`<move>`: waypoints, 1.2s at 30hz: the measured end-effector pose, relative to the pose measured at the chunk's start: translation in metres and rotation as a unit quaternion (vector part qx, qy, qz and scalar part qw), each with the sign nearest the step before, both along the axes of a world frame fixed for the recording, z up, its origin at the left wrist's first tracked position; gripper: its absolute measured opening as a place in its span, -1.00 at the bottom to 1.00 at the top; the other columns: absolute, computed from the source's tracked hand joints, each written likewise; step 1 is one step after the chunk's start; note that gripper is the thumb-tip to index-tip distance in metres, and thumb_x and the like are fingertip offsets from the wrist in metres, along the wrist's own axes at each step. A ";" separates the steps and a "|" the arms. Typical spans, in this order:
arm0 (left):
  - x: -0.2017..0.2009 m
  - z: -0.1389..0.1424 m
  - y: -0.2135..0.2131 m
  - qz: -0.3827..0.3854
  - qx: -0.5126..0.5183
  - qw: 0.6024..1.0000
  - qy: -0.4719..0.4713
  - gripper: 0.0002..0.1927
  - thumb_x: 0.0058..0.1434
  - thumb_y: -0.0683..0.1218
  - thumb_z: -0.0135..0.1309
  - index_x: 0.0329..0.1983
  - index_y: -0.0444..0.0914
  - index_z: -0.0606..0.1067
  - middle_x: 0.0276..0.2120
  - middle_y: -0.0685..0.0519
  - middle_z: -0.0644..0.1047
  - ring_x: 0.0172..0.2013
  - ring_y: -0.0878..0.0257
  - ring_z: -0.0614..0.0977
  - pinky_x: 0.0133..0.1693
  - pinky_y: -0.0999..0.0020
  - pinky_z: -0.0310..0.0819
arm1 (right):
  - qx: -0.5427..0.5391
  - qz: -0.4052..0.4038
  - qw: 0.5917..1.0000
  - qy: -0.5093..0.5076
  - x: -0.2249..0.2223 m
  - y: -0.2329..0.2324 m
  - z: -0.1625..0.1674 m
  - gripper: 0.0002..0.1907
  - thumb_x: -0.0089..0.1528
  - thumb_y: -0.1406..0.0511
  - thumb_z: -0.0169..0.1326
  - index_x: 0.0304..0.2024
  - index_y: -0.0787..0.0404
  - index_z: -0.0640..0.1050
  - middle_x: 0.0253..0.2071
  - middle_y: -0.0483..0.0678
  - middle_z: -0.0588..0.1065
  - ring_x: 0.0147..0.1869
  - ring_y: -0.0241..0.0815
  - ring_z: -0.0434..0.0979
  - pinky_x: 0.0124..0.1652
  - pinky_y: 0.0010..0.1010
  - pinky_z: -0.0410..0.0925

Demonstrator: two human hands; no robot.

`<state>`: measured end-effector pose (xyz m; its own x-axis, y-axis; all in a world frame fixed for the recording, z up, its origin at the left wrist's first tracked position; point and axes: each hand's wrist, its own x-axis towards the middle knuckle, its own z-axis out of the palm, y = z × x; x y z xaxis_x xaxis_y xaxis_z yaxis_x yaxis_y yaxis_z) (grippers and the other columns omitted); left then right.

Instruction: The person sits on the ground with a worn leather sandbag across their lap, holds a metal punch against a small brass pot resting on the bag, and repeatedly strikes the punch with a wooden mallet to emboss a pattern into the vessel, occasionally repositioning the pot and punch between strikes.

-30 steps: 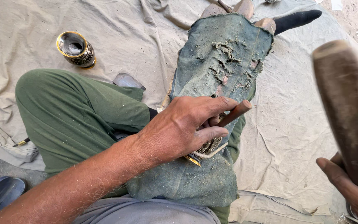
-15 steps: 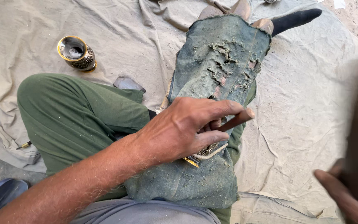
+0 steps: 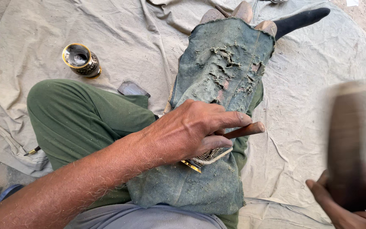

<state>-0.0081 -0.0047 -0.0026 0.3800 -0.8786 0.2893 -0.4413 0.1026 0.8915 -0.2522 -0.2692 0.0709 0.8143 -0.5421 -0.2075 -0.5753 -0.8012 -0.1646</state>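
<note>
Head view, looking down: a wide beige cloth (image 3: 119, 29) covers the floor, and I sit on it with my green trouser leg (image 3: 81, 118) folded. A frayed blue-green rag (image 3: 221, 72) lies along my other leg. My left hand (image 3: 191, 131) rests on that rag, its grip clenched around a thin wooden-handled tool (image 3: 244, 130) and pressing down a small gold-edged metal piece (image 3: 204, 159) (mostly hidden under my fingers). My right hand (image 3: 352, 203), low at the right edge, is grasping a thick dark mallet (image 3: 346, 140), too blurred to make out further. A small black-and-gold vase (image 3: 81, 60) stands upright on the cloth, well apart to the left.
</note>
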 end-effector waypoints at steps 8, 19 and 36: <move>0.002 0.002 -0.002 -0.010 -0.021 1.000 -0.015 -0.46 0.16 -0.09 0.30 0.23 -0.16 0.48 -0.13 -0.01 0.67 -0.16 0.09 0.73 -0.13 0.23 0.64 | 0.039 -0.009 0.993 -0.107 0.015 0.041 0.007 -0.44 0.00 0.46 0.39 0.05 0.39 0.55 -0.20 0.14 0.60 -0.11 -0.03 0.66 -0.05 -0.24 0.53; 0.005 0.004 -0.006 -0.013 -0.006 1.000 -0.007 -0.49 0.13 -0.09 0.31 0.17 -0.16 0.49 -0.26 -0.01 0.66 -0.25 0.05 0.71 -0.22 0.14 0.58 | 0.054 0.084 0.993 -0.067 0.029 0.035 0.015 -0.37 0.05 0.34 0.26 0.20 0.28 0.51 -0.15 0.02 0.60 -0.08 -0.17 0.66 -0.03 -0.28 0.53; 0.006 0.003 -0.011 -0.025 -0.001 1.000 -0.014 -0.57 0.16 -0.10 0.30 0.10 -0.14 0.49 -0.33 0.02 0.66 -0.34 0.07 0.72 -0.30 0.13 0.58 | 0.026 0.016 0.996 -0.080 0.007 0.028 0.002 -0.46 -0.01 0.36 0.36 0.02 0.28 0.55 -0.25 0.02 0.58 -0.13 -0.15 0.64 0.01 -0.27 0.51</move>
